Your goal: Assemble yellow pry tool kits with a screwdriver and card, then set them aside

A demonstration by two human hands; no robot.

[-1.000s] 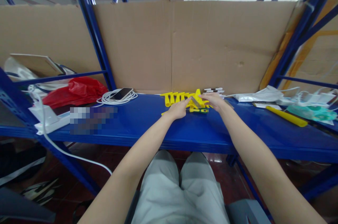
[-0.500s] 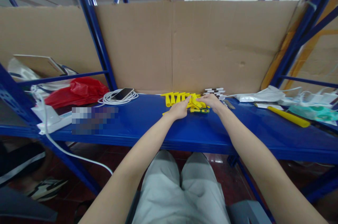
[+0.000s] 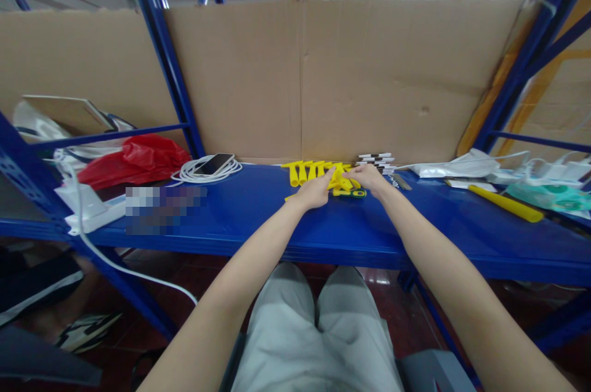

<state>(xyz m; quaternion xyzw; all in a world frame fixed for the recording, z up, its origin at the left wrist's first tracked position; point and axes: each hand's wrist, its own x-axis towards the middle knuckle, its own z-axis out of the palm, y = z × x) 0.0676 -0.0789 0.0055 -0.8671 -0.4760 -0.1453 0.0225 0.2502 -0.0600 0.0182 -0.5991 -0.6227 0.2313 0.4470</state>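
My left hand (image 3: 316, 192) is closed, with its fingertips at a yellow plastic piece (image 3: 338, 175) between my hands. From the other side my right hand (image 3: 369, 176) also grips at this piece, fingers bent and thumb side toward it. The piece's exact shape is too small and partly covered to make out. Left of it, several yellow T-shaped pieces (image 3: 303, 174) stand in a row by the cardboard. Just in front lies a tool with a yellow and green handle (image 3: 354, 194). Behind my right hand is a stack of white and black markers (image 3: 375, 161).
A blue shelf top (image 3: 258, 220) carries everything, with a cardboard sheet (image 3: 240, 84) behind. On the left are a phone (image 3: 215, 164) on a coiled white cable (image 3: 184, 175) and a red bag (image 3: 138, 155). A yellow-handled item (image 3: 505, 203) and white packets (image 3: 455, 165) lie right.
Both hands stay nearly in place at the yellow pieces, with only slight finger movement. At lower left another person's leg and shoe have shifted a little to the right.
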